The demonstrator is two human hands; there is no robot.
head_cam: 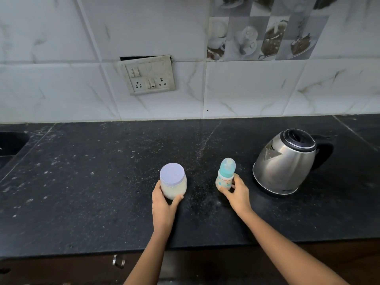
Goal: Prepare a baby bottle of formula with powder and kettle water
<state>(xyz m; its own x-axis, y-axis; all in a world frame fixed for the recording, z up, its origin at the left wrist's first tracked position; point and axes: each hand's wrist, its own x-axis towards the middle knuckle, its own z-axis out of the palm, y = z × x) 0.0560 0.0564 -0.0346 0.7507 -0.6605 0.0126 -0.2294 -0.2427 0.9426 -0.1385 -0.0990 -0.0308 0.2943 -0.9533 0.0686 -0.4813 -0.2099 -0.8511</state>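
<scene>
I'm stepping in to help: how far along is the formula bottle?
Barely started. Done: powder jar, baby bottle and kettle stand on the counter. In hand: left hand grips the jar, right hand the bottle. Left: both are capped, so opening, scooping, pouring, mixing remain.

- baby bottle (224, 177), just left of the kettle (285, 161) — one short line of orange-red capitals runs across its clear body, below the teal collar; too blurred to spell out with certainty
- kettle — a small pale mark sits low on its dark base rim, on the near side; too small to read
- powder jar (173, 182), further left of the kettle — faint shading on its pale lilac lid; cannot tell whether it is lettering
- no word or number reads clearly
</scene>
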